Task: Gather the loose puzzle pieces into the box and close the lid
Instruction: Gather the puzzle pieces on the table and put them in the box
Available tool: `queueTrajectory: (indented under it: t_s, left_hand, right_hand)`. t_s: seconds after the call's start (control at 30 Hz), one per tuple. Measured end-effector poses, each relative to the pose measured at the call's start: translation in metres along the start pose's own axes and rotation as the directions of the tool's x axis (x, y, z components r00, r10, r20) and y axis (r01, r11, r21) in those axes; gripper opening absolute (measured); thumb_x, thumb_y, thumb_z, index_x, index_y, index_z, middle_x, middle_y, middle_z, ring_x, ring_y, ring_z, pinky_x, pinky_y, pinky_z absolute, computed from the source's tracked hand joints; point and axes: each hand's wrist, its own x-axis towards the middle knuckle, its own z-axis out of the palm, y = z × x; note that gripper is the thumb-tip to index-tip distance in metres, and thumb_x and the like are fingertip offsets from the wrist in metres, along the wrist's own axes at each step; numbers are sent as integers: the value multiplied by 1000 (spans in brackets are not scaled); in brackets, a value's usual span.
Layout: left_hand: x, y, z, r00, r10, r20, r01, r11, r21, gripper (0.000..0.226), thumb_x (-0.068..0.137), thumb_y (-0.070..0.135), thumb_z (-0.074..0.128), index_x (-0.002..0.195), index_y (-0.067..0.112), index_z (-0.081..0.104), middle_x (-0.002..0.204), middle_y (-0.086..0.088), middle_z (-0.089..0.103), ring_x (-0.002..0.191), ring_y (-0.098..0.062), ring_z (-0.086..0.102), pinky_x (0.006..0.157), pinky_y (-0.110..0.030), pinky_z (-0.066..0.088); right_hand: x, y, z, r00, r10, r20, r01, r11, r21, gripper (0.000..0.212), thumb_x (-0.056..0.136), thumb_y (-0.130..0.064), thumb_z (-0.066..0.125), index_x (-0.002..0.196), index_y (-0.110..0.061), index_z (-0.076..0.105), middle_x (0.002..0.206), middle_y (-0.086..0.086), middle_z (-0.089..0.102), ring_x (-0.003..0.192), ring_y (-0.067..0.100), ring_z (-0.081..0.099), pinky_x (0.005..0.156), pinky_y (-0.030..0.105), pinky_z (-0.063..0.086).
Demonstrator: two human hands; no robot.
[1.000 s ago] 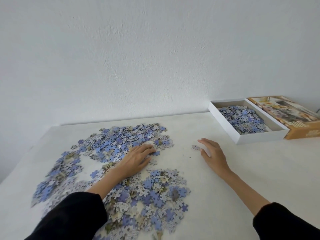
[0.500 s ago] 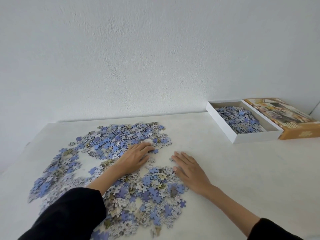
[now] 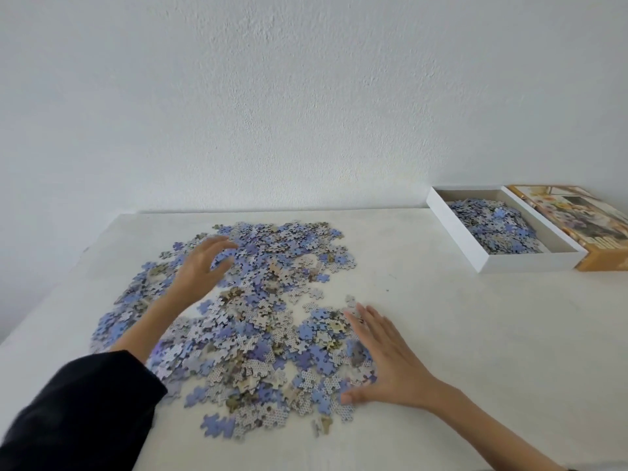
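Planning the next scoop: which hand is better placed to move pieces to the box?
Probably right. The right hand rests at the pile edge nearest the box, bare table between them; the left hand is over the far-left part.

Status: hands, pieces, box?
Left hand open over puzzle pieces, right hand open at their right edge. Most on table; box part-filled, lid off beside it. Path to box clear.

Blue-grey cardboard puzzle pieces (image 3: 258, 300) look matt. The white rectangular cardboard box (image 3: 530, 261) is smooth; the orange printed lid (image 3: 598, 258) slightly glossy. The white wall (image 3: 306, 96) is rough-textured.
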Motion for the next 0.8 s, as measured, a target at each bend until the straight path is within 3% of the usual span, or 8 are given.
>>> queueTrajectory:
  t_s: [0.1,0.17,0.37,0.5,0.57,0.67,0.8]
  left_hand:
    - [-19,-52,-20,927,-374,-9,366,903,226,42,96,39,43,133,19,49,145,-13,36,132,-33,36,109,-54,24]
    - [-35,-73,-24,876,-481,25,456,845,279,50,95,50,33,137,23,43,147,-11,33,134,-32,33,109,-55,24]
    - [-52,-55,-15,941,-325,89,311,940,142,62,92,53,27,139,15,39,146,-12,33,131,-28,35,109,-47,29]
    - [-57,-29,-29,946,-252,202,277,955,-106,100,69,88,22,143,22,31,151,-5,21,135,-26,28,110,-51,27]
    - [-65,-24,-36,934,-153,322,163,987,-5,117,50,98,22,145,30,23,155,1,10,141,-23,15,113,-56,18]
    - [-77,-17,-33,864,-51,500,12,997,80,124,40,101,30,146,41,3,156,6,-6,143,-22,-2,112,-61,0]
    - [-86,-6,-15,853,-3,522,-95,983,160,128,34,102,27,142,47,-13,156,3,-12,143,-23,-12,104,-57,-20]
  right_hand:
    - [7,-11,3,1000,29,-3,-29,999,-17,118,53,-91,36,132,-41,-36,141,-8,-43,127,4,-41,105,30,-24]
    - [16,-18,6,998,55,-22,-55,998,-15,115,53,-93,27,130,-40,-38,140,-8,-45,126,5,-43,104,30,-24]
    - [42,-29,13,990,112,-89,-115,993,-20,99,63,-89,12,131,-36,-37,142,-5,-38,134,11,-29,107,32,-19]
    - [51,-33,9,980,129,-152,-123,991,50,93,65,-87,13,140,-39,-13,152,-6,-18,141,13,-12,111,33,-11]
    - [52,-38,7,979,129,-158,-113,988,110,97,54,-95,9,136,-47,-12,148,-9,-21,138,11,-16,110,41,-11]
    - [58,-51,7,994,79,-73,-72,992,101,110,40,-100,19,129,-53,-25,142,-6,-35,133,15,-26,107,49,-13]
    - [73,-63,7,998,39,43,-37,999,-30,120,41,-93,35,128,-48,-34,141,2,-43,134,26,-29,106,50,-12]
